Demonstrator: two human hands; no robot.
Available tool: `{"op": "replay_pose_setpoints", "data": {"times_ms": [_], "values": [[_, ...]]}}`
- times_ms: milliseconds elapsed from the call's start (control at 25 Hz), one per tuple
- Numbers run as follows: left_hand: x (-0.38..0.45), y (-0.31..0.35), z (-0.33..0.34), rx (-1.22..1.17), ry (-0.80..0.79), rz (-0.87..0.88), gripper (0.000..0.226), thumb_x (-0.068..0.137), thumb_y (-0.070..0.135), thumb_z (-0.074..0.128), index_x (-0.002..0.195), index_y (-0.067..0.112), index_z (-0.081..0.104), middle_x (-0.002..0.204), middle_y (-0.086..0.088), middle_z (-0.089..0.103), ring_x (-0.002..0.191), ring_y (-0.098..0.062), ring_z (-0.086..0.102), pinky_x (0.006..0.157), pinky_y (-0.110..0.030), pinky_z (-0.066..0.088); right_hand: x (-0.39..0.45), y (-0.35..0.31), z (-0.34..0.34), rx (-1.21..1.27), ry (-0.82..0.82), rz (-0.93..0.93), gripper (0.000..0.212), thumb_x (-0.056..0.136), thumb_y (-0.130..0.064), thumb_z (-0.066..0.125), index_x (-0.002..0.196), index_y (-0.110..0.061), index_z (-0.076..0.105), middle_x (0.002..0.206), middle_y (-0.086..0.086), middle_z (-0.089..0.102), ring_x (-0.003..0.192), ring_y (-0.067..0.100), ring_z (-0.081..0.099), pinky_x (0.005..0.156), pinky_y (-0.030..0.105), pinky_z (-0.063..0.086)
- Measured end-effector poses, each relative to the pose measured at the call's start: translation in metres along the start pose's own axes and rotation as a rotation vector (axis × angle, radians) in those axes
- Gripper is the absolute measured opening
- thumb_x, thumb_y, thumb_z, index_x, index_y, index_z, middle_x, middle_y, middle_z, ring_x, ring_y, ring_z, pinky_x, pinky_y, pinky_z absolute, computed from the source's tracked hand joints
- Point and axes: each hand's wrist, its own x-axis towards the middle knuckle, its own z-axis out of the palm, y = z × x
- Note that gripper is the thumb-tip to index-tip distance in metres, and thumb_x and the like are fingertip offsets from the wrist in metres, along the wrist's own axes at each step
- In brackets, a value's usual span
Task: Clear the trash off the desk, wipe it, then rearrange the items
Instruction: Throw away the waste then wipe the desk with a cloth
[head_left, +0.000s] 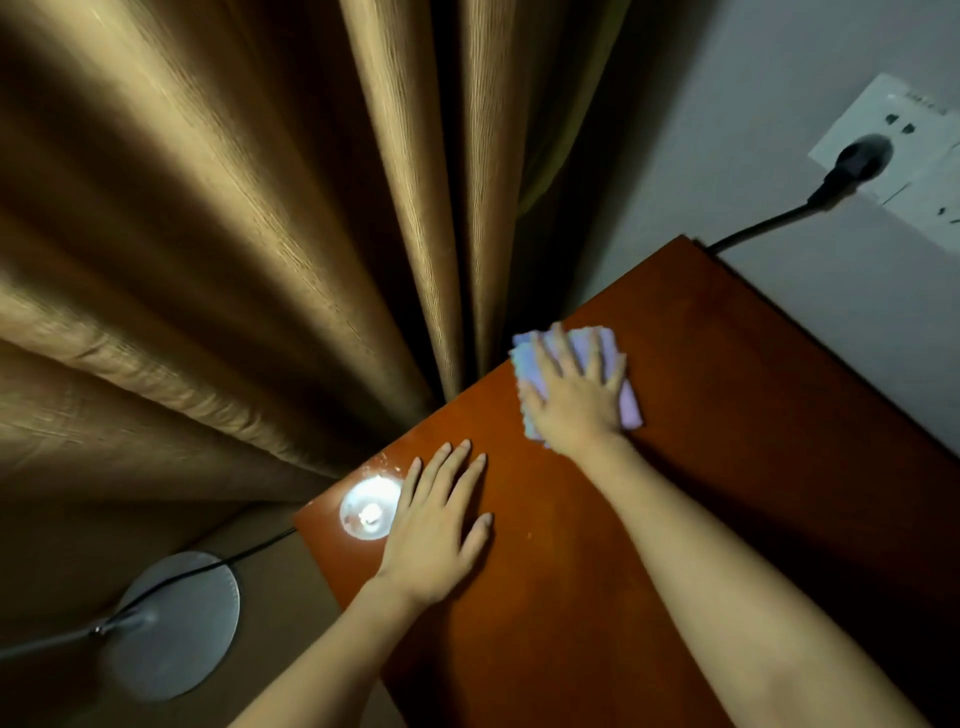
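Observation:
A reddish-brown wooden desk (701, 415) runs from the lower middle to the right. My right hand (576, 400) presses flat, fingers spread, on a folded lilac cloth (630, 410) near the desk's far left edge. My left hand (436, 525) rests flat on the bare wood closer to me, fingers straight, holding nothing. A bright round glare with whitish specks (370, 506) shows on the desk's left corner, just left of my left hand.
Tan curtains (234, 234) hang along the desk's left side. A black plug (852, 163) sits in a white wall socket at upper right, its cable running down behind the desk. A round grey lamp base (176, 623) with a cable stands on the floor, lower left.

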Motion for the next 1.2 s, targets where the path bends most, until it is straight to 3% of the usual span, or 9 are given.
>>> {"op": "replay_pose_setpoints", "data": {"times_ms": [120,240,360,480,600,760,880,1080,1200], "values": [[-0.011,-0.006,-0.002,0.006,-0.002,0.002,0.059,0.092,0.049,0.034,0.145,0.023,0.032,0.151,-0.002,0.033,0.140,-0.012,0.011,0.115,-0.029,-0.006,-0.068,-0.023,0.020,-0.067,0.040,-0.192,0.060,0.088,-0.055,0.030,0.144,-0.032,0.036,0.152,-0.003,0.033,0.138,0.034,0.029,0.106,0.060,0.025],[-0.017,-0.007,-0.003,-0.033,-0.013,-0.015,0.061,0.092,0.052,0.030,0.146,0.024,0.027,0.153,-0.001,0.027,0.141,-0.008,0.002,0.115,-0.029,-0.008,-0.125,0.018,0.030,-0.089,-0.005,-0.259,0.061,0.088,-0.059,0.028,0.143,-0.032,0.032,0.150,-0.004,0.036,0.139,0.030,0.025,0.106,0.056,0.023],[-0.026,-0.010,-0.008,-0.044,-0.045,-0.026,0.064,0.091,0.056,0.020,0.148,0.029,0.016,0.157,0.004,0.014,0.141,-0.006,-0.008,0.116,-0.029,-0.012,-0.108,0.043,0.020,-0.089,0.010,-0.036,0.063,0.087,-0.059,0.027,0.141,-0.029,0.037,0.147,0.001,0.041,0.135,0.034,0.033,0.101,0.062,0.034],[-0.041,-0.007,-0.012,-0.056,-0.046,-0.079,0.065,0.088,0.057,0.014,0.149,0.033,0.008,0.158,0.009,0.004,0.141,-0.005,-0.014,0.114,-0.031,-0.015,-0.044,0.005,0.007,-0.066,0.014,0.101,0.062,0.095,-0.052,0.026,0.151,-0.028,0.015,0.158,0.003,0.014,0.144,0.037,0.011,0.109,0.065,0.011],[-0.055,-0.003,-0.014,-0.047,-0.067,-0.136,0.066,0.089,0.056,0.015,0.149,0.032,0.007,0.157,0.011,-0.001,0.138,-0.002,-0.019,0.108,-0.026,-0.023,-0.020,-0.062,0.010,-0.057,0.005,-0.109,0.061,0.096,-0.053,0.016,0.151,-0.030,0.002,0.160,-0.002,-0.001,0.145,0.035,-0.005,0.110,0.063,-0.003],[-0.072,-0.010,-0.016,-0.040,-0.072,-0.168,0.067,0.088,0.056,0.019,0.149,0.030,0.016,0.157,0.009,0.007,0.143,-0.008,-0.004,0.110,-0.024,-0.021,-0.080,-0.061,0.030,-0.132,0.044,-0.433,0.065,0.088,-0.055,0.022,0.146,-0.028,0.031,0.152,0.004,0.033,0.139,0.038,0.026,0.109,0.058,0.015],[-0.079,-0.011,-0.017,-0.025,-0.055,-0.212,0.064,0.089,0.054,0.023,0.149,0.029,0.019,0.157,0.006,0.013,0.145,-0.013,0.006,0.113,-0.027,-0.017,-0.084,0.005,0.029,-0.176,0.054,-0.412,0.064,0.085,-0.056,0.031,0.141,-0.026,0.035,0.147,0.005,0.042,0.131,0.038,0.040,0.104,0.061,0.031],[-0.080,-0.011,-0.021,-0.044,-0.057,-0.205,0.068,0.087,0.055,0.017,0.150,0.030,0.013,0.158,0.008,0.006,0.145,-0.012,-0.003,0.110,-0.028,-0.018,-0.041,-0.011,0.013,-0.004,0.048,0.067,0.062,0.097,-0.051,0.027,0.151,-0.029,0.008,0.160,0.001,0.003,0.145,0.034,-0.001,0.113,0.061,0.003],[-0.086,-0.017,-0.022,-0.037,-0.068,-0.187,0.071,0.085,0.056,0.017,0.150,0.027,0.014,0.158,0.007,0.008,0.145,-0.012,-0.001,0.111,-0.027,-0.017,-0.040,-0.078,0.022,-0.004,0.047,-0.115,0.062,0.095,-0.052,0.028,0.151,-0.030,0.010,0.160,-0.001,0.004,0.144,0.035,0.003,0.111,0.062,0.000]]}}
